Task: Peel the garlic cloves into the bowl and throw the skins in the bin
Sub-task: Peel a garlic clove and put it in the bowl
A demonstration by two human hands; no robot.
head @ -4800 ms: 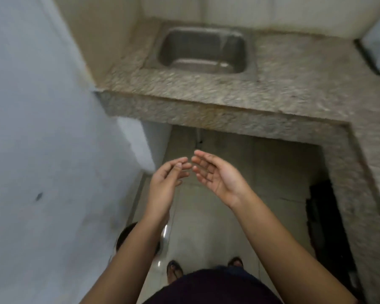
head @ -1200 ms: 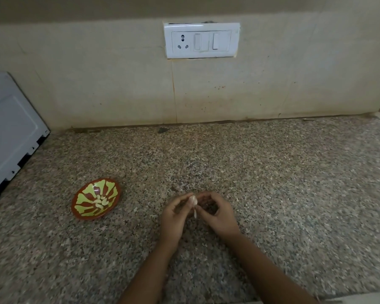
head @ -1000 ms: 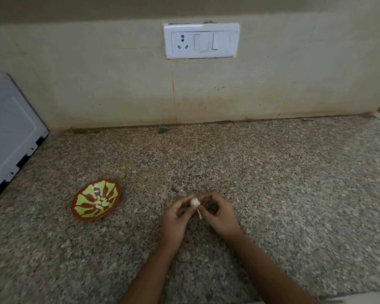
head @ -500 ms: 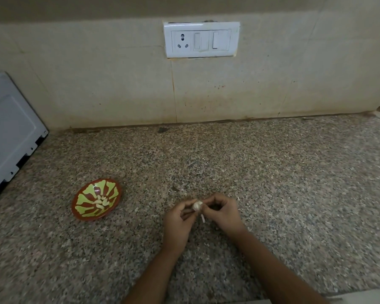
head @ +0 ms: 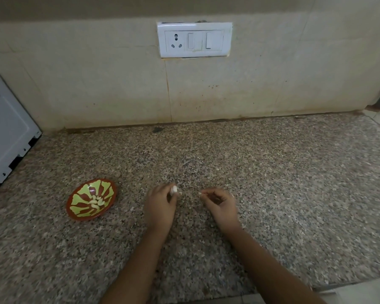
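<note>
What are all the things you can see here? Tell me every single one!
counter: one, speckled brown-grey stone, fills the lower half
wall: one, cream tiles, behind the counter
switch panel: one, white, on the wall, top centre
appliance: one, white, left edge, partly out of view
bowl: one, red-brown with a yellow-green pattern, on the counter left of the hands
peeled cloves: several, pale, in the bowl
garlic clove: one, whitish, at the left hand's fingertips
skin sliver: one, pale, tiny, at the right hand's fingertips
left hand: holds the garlic clove
right hand: apart from the left, pinches the skin sliver
</note>
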